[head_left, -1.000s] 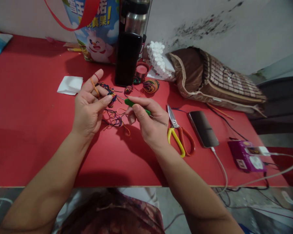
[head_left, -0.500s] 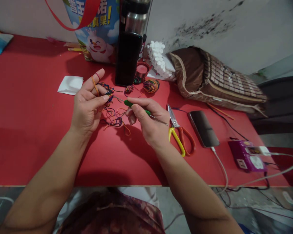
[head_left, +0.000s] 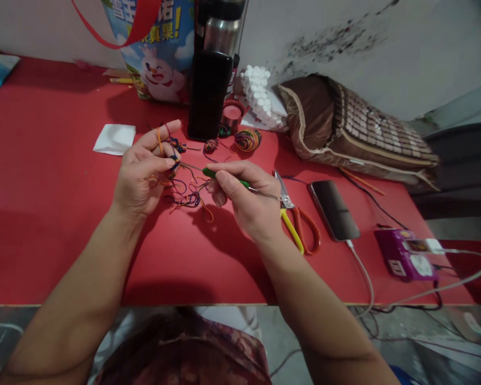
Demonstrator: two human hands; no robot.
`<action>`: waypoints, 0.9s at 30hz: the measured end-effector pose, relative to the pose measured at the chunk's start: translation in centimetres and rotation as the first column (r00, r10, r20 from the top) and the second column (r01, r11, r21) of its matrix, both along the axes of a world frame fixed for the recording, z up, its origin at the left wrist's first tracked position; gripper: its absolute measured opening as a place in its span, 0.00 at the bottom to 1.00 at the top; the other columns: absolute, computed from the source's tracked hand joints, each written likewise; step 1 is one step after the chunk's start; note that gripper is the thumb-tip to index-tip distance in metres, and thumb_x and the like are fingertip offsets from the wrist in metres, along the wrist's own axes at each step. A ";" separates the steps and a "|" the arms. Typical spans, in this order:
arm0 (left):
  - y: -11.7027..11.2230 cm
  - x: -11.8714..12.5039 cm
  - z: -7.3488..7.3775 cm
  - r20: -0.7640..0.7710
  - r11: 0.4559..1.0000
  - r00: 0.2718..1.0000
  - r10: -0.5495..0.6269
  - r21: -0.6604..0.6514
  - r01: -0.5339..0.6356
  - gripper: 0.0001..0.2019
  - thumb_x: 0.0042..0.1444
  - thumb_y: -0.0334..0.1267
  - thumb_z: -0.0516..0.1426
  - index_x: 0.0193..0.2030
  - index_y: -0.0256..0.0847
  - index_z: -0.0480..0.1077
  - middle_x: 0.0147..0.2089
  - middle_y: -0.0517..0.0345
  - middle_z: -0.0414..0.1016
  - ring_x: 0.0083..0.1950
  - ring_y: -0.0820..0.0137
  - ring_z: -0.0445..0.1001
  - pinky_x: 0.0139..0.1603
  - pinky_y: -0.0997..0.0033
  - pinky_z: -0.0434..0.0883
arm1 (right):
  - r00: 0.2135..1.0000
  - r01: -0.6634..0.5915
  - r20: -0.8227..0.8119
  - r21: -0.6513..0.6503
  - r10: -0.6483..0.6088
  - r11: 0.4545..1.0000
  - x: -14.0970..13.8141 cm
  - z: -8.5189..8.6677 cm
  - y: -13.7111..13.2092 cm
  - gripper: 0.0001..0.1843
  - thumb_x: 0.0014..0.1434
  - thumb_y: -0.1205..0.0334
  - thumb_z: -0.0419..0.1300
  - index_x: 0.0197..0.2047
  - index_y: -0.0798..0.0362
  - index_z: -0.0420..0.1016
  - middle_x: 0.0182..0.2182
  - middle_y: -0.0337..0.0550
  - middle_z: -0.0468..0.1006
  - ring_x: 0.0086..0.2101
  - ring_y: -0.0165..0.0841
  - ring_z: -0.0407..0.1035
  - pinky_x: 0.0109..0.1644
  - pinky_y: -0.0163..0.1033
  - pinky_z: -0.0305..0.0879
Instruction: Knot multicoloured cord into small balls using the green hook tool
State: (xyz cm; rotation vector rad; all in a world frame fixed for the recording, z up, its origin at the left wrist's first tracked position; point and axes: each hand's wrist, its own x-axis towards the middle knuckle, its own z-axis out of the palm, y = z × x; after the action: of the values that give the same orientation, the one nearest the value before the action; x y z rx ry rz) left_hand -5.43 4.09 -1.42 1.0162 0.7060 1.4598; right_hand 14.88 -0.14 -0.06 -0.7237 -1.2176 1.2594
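Note:
My left hand (head_left: 142,168) pinches a small piece of multicoloured crochet work (head_left: 175,160) between thumb and fingers. Orange and dark yarn (head_left: 159,140) loops round its raised index finger. In my right hand (head_left: 244,198) is a crochet hook (head_left: 209,172) with a green grip, held like a pen. The hook's thin metal tip reaches the crochet piece at my left thumb; whether it is through a stitch I cannot make out. Loose yarn tails (head_left: 192,198) lie tangled on the table below. Two wound balls, a small one (head_left: 210,146) and a larger yarn ball (head_left: 248,139), sit behind.
On the red table (head_left: 64,230), scissors (head_left: 292,214) and a charging phone (head_left: 334,211) lie right of my right hand. Farther right is a purple box (head_left: 404,255) with cables. A black phone (head_left: 210,96) stands upright behind the yarn. White paper (head_left: 114,139) lies left; a cushion (head_left: 361,133) rests back right.
My left index finger has tipped to the right and slightly down, with its yarn loops. The crochet piece has turned and shifted a little left, and the hook tip has followed it.

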 end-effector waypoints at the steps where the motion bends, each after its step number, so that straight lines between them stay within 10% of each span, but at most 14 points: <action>1: 0.1 -0.1 -0.1 0.001 1.000 1.000 -0.013 0.008 0.013 0.26 0.45 0.30 0.71 0.54 0.44 0.86 0.30 0.60 0.77 0.32 0.71 0.68 0.30 0.66 0.57 | 1.000 -0.001 0.005 -0.002 0.001 1.000 0.1 0.1 0.0 0.04 0.66 0.57 0.74 0.44 0.45 0.91 0.28 0.35 0.84 0.24 0.25 0.72 0.29 0.34 0.71; 20: -0.9 0.3 0.9 -0.048 0.959 0.958 -0.282 -0.003 0.282 0.25 0.45 0.32 0.65 0.52 0.40 0.88 0.28 0.57 0.74 0.25 0.74 0.59 0.23 0.71 0.53 | 0.944 -0.328 -0.129 -0.240 0.305 0.914 2.3 1.4 1.5 0.10 0.59 0.55 0.78 0.37 0.52 0.89 0.21 0.35 0.81 0.17 0.21 0.61 0.19 0.29 0.60; 27: -2.4 2.5 0.9 -0.014 0.993 0.998 0.053 0.106 -0.052 0.25 0.56 0.26 0.68 0.60 0.51 0.84 0.37 0.61 0.80 0.36 0.70 0.75 0.38 0.69 0.73 | 0.930 -0.243 -0.328 -0.212 0.166 0.946 0.0 -0.1 1.1 0.12 0.60 0.52 0.77 0.42 0.49 0.87 0.27 0.34 0.83 0.21 0.22 0.63 0.25 0.30 0.68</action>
State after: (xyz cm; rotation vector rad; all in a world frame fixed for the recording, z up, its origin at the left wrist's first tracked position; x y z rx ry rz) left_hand -2.91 1.72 -0.49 1.0988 0.6779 1.5490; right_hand 14.85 0.92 -0.14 -0.5603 -0.9043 1.6554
